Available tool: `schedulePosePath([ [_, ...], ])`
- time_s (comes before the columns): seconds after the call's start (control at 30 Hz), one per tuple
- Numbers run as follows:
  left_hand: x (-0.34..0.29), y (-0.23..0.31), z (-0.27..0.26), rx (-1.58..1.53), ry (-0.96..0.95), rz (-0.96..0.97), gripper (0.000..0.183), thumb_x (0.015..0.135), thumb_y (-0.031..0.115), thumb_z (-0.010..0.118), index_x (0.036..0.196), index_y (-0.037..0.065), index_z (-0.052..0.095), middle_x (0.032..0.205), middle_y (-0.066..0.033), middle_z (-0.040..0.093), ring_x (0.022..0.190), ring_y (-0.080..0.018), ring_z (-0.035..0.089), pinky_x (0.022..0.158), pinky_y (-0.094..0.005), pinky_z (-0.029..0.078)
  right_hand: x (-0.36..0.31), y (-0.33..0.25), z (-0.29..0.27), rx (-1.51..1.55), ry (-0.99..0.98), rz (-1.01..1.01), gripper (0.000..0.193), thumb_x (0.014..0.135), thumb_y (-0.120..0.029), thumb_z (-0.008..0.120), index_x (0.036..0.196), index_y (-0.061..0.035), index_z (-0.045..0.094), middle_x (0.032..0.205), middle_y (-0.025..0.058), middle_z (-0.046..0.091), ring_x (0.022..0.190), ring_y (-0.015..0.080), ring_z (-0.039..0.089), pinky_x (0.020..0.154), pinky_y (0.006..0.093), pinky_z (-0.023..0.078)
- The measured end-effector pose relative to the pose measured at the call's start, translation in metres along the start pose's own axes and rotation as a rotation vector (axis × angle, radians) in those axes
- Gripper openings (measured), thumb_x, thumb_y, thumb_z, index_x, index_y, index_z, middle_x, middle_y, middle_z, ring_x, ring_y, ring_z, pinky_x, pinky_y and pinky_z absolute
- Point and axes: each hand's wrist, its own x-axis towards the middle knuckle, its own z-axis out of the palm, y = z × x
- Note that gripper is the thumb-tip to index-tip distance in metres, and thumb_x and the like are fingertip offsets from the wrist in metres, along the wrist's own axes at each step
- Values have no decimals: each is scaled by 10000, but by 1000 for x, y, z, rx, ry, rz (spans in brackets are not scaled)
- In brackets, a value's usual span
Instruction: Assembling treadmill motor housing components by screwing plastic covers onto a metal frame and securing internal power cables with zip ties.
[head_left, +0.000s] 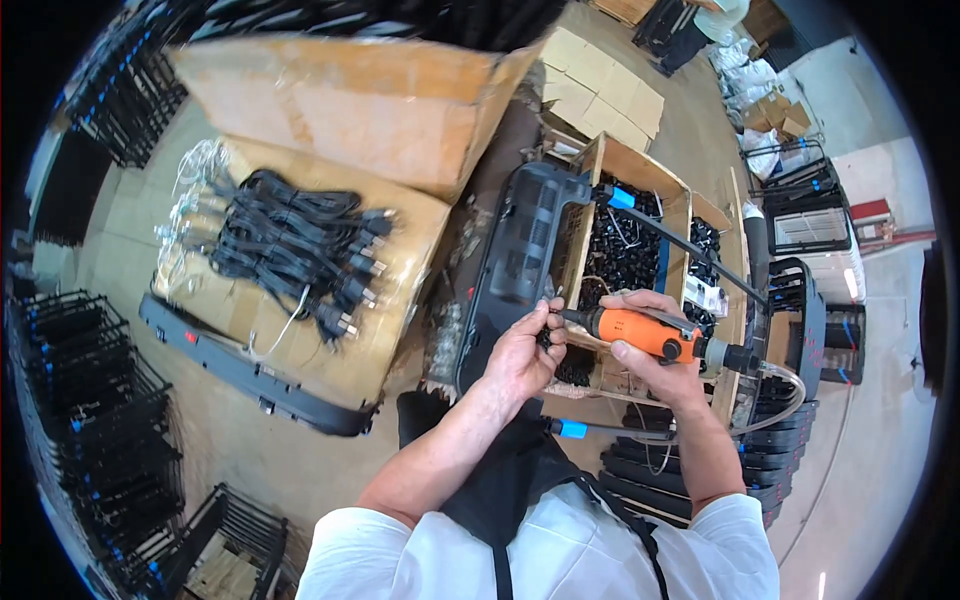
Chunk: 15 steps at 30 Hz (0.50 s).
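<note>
My right hand (pixel 655 345) is wrapped round an orange air screwdriver (pixel 630 329), which lies nearly level with its dark tip pointing left. A clear hose (pixel 798 395) curves away from its back end. At that tip, the fingers of my left hand (pixel 520 355) are pinched together. Small dark pieces show by its curled fingers, too small to name. Just beyond my left hand lies a long black plastic housing (pixel 520 250). A black frame tube (pixel 690 245) with a blue end slants over the parts box, and another tube (pixel 625 432) with a blue end runs below my right hand.
A wooden compartment box (pixel 683 200) holds many small black parts. On the left, bundled black power cords (pixel 290 235) lie on cardboard (pixel 420 215). A curved black part (pixel 250 370) leans along its near edge. Stacked black frames (pixel 100 400) stand at far left; a person (pixel 700 25) stands far off.
</note>
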Motion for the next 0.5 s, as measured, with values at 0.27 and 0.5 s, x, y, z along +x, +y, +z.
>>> schedulePosePath([
  [0.27,122,-32,73,150,64,58,287,1118,326,542,1231,73,616,878,-2,629,736,-147,577,652,-289,469,88,35,-100,-6,67,-36,539,881,-61,790,1369,-30,564,1325,128,686,1257,217,640,1108,396,502],
  [0.5,157,-43,66,485,119,59,301,1133,255,500,1247,13,639,1078,-74,714,856,-185,664,737,-316,528,195,70,-140,18,121,-66,502,861,-90,810,1314,4,613,1235,106,718,1159,170,676,1057,335,528],
])
